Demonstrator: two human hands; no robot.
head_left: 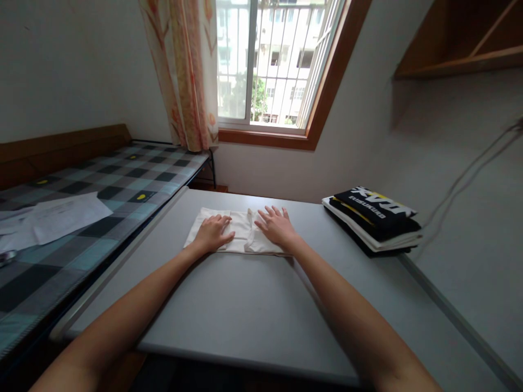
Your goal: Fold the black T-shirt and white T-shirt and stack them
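Note:
A white folded cloth garment [241, 233] lies flat as a wide strip across the middle of the table; its exact kind I cannot make out. My left hand [213, 233] rests on its left part, fingers stretched out and slightly bent. On the right part lies my right hand [277, 226], palm down with the fingers spread. Both hands press on the cloth without gripping it. Parts of the fabric under the palms are hidden.
A stack of folded clothes [373, 220], black, white and yellow, sits on the right of the grey-white table [245, 310] by the wall. To the left is a bed with a checked mattress [134, 174] and loose papers [61, 218]. A barred window [278, 65] stands behind.

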